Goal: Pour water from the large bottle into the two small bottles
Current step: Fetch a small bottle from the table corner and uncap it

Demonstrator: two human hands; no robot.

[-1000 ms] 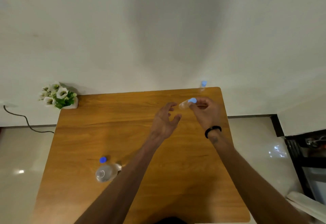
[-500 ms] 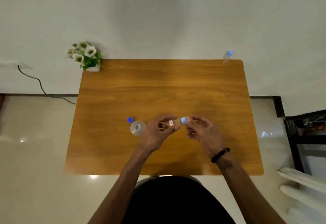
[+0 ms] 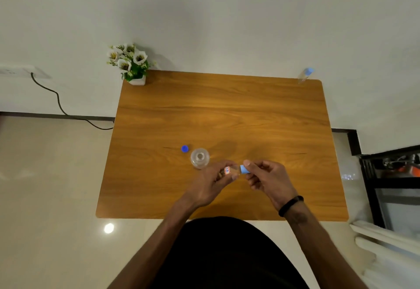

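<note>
Near the lower middle of the frame the two hands meet above the wooden bench (image 3: 227, 111). The left hand (image 3: 210, 185) has its grip closed around a small bottle (image 3: 228, 170), which lies almost sideways between the fingers; a white label with red and blue print shows on its side. The right hand (image 3: 268, 178) pinches the light blue cap (image 3: 244, 169) of this bottle with thumb and fingers, so its grip is closed on the cap. I cannot tell if the cap sits tight on the neck or is loose.

Just to the left of the left hand the large bottle (image 3: 200, 158) stands upright on the bench, clear and seen from above, with an open mouth. Its dark blue cap (image 3: 185, 149) lies on the wood just beside it, to the upper left.

The second small bottle (image 3: 304, 76), with a light blue top, stands at the far right corner of the bench, in the upper right of the frame, well apart from the hands. A small pot of white flowers (image 3: 130, 63) stands at the far left corner. A black band (image 3: 291, 205) is on the right wrist.
</note>
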